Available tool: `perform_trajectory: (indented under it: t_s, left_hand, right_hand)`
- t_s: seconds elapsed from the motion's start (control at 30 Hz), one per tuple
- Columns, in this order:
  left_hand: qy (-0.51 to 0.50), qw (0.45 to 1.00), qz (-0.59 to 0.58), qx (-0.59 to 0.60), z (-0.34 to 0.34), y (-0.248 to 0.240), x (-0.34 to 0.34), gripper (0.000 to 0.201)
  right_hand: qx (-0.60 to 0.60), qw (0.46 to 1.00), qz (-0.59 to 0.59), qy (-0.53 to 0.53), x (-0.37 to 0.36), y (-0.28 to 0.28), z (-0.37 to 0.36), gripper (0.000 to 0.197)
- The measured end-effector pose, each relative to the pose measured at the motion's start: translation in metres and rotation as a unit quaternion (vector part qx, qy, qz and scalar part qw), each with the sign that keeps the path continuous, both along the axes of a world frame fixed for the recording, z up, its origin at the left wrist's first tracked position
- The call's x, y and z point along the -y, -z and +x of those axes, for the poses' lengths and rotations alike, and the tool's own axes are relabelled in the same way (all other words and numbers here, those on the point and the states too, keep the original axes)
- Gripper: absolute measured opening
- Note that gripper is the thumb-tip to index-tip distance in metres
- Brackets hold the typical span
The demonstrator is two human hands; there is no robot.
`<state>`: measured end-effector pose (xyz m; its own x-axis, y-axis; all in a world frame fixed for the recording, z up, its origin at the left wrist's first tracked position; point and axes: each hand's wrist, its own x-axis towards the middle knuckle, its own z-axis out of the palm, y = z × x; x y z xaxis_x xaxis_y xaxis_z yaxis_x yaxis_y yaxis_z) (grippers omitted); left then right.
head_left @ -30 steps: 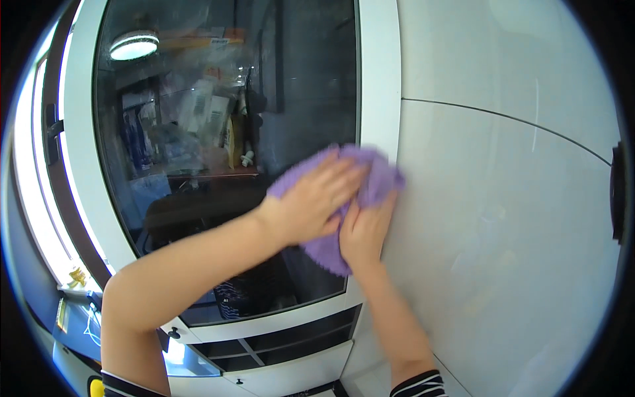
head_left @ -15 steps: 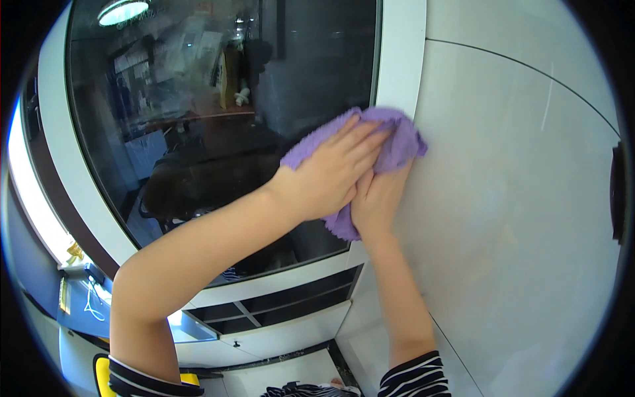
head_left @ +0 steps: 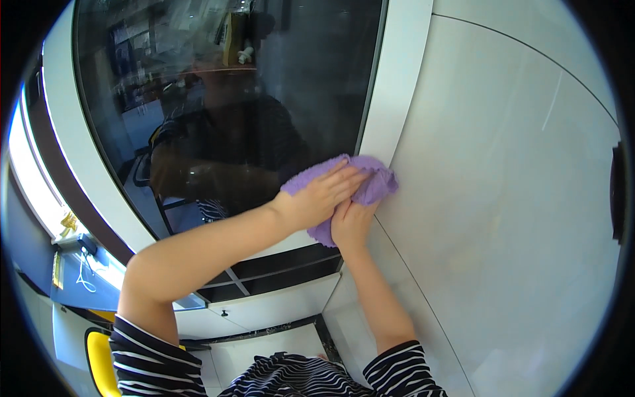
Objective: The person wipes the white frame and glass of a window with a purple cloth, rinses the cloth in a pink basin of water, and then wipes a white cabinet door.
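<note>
A fuzzy purple cloth is pressed against the lower right corner of a dark glass pane, where the glass meets its white frame. My left hand lies flat on the cloth, its fingers stretched out toward the right. Just below it, my right hand holds the bunched right part of the cloth. Its fingertips are covered by the cloth and by my left hand. The two hands touch each other.
Pale glossy wall panels with dark seams run along the right. Beneath the pane are a dark slotted opening and a white cabinet front with a small black knob. At left stand a blue desk and a yellow chair.
Both hands have slid the cloth down, and slightly left, along the edge of the glass into the pane's lower corner. The view has shifted too, showing more of my striped top.
</note>
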<state>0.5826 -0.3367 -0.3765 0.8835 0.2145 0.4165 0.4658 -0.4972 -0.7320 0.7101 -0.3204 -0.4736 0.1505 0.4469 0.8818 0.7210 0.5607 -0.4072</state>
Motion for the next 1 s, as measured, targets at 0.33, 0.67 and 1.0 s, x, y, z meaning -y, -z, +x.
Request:
perform_trajectory:
  t_s: [0.33, 0.67, 1.0]
  left_hand:
    - [0.081, 0.981, 0.050, 0.167, 0.003, -0.110, 0.003, 0.046]
    - [0.022, 0.994, -0.099, 0.044, -0.009, 0.001, 0.017, 0.046]
    - [-0.025, 0.999, 0.030, -0.008, -0.016, 0.000, 0.012, 0.053]
  right_hand:
    - [-0.010, 0.985, 0.165, -0.047, -0.018, -0.149, 0.006, 0.053]
    - [-0.033, 0.997, 0.069, -0.034, -0.004, 0.004, 0.001, 0.050]
    - [0.027, 0.998, 0.062, 0.018, 0.003, -0.024, 0.003, 0.053]
